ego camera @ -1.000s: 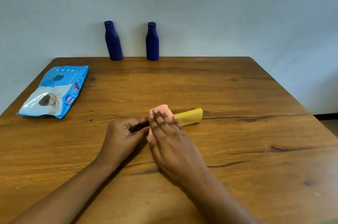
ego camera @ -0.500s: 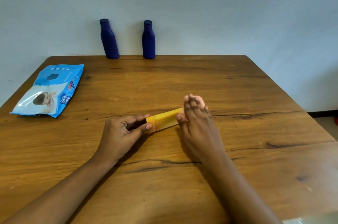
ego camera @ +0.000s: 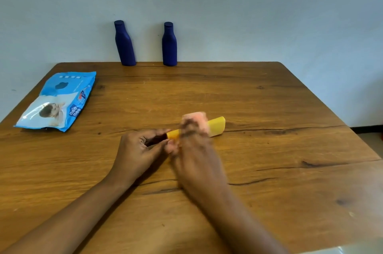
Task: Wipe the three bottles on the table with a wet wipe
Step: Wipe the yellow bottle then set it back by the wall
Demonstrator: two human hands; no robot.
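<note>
My right hand (ego camera: 193, 148), which half a second ago sat at the far end of the yellow bottle (ego camera: 216, 127), now covers its middle, blurred with motion. The pink wipe (ego camera: 195, 118) under its fingers rides with it, back toward my left hand (ego camera: 138, 150). That exposes the bottle's far end again, beyond my right fingertips, while only a short stretch of yellow shows between my two hands.
</note>
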